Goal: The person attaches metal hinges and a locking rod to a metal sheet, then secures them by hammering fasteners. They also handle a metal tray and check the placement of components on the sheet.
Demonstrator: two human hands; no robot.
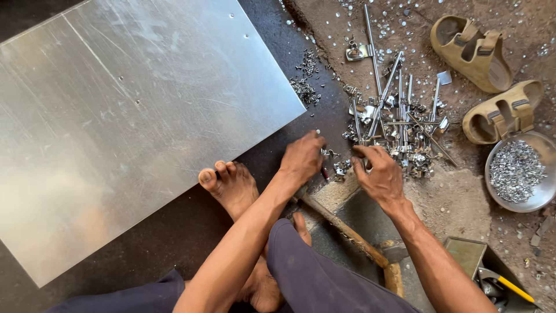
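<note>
Left hand (302,157) curled, fingers down on small metal bits; grip contents can't be told. Right hand (379,174) pinched at the near edge of the parts pile (399,124), on the ground between sheet and sandals. Parts judged light, stiff, sharp-edged, tangled; best taken by a rod end. Metal sheet (133,116) lies left, hammer (347,232) under the wrists, bowl of clips (518,171) right, sandals (472,52) beyond.
</note>
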